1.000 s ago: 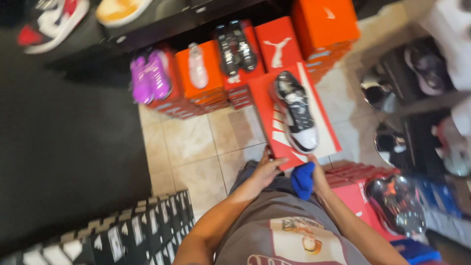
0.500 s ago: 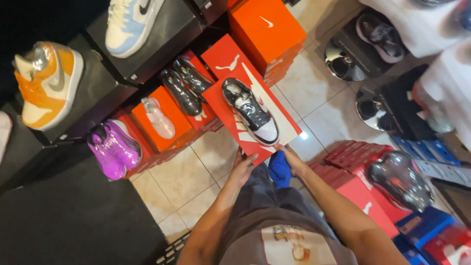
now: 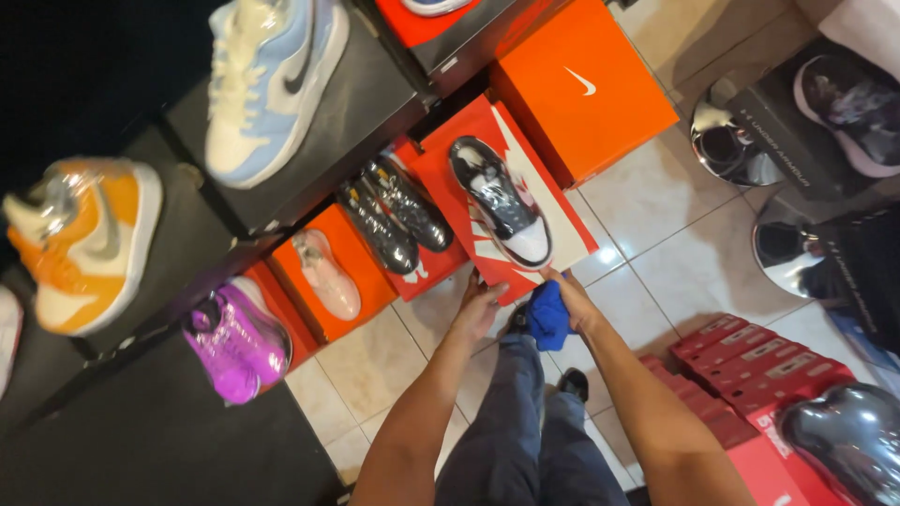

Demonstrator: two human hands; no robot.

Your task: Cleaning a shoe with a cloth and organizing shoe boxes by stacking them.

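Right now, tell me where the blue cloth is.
In the head view, the blue cloth is bunched in the right hand, just below the near edge of the red shoebox that carries the black-and-white sneaker.

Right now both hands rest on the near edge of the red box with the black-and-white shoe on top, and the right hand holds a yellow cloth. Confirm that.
Not quite. In the head view the cloth in the right hand is blue, not yellow. The rest stands: the left hand and the right are at the near edge of the red box bearing the black-and-white shoe.
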